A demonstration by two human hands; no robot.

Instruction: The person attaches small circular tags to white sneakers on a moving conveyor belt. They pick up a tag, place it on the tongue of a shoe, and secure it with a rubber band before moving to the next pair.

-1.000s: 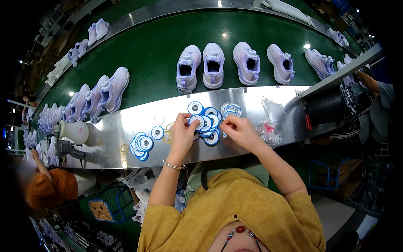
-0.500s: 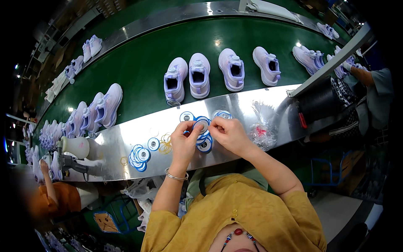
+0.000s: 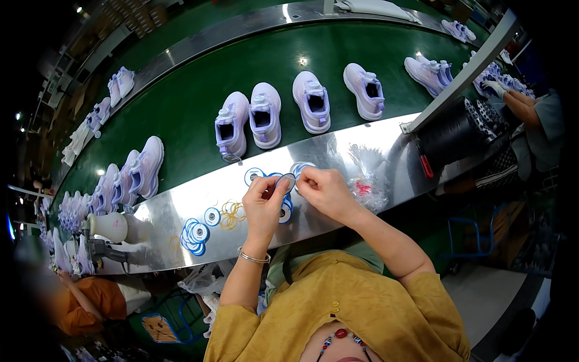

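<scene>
My left hand (image 3: 264, 196) is closed, pinching a round disc tag (image 3: 286, 183) between thumb and fingers; the tag stands tilted nearly edge-on. Close at its right edge, my right hand (image 3: 322, 190) has thumb and fingertips pressed together; whatever is between them is too small to make out. Beneath and behind the hands lie more blue-rimmed round tags (image 3: 254, 175) on the steel ledge, partly covered by my fingers. To the left are a loose pile of such tags (image 3: 195, 235), one single tag (image 3: 211, 216) and thin yellow rings (image 3: 231, 215).
Lilac shoes (image 3: 312, 102) stand on the green belt (image 3: 199, 90) beyond the ledge. Right of my hands lies a clear plastic bag with white strands (image 3: 368, 175). A slanted metal post (image 3: 461, 72) rises at the right. Co-workers sit at the left (image 3: 90, 301) and right.
The tag in my left hand has turned from showing its face to standing almost edge-on. The whole scene has shifted left in view, while my hands stay close together.
</scene>
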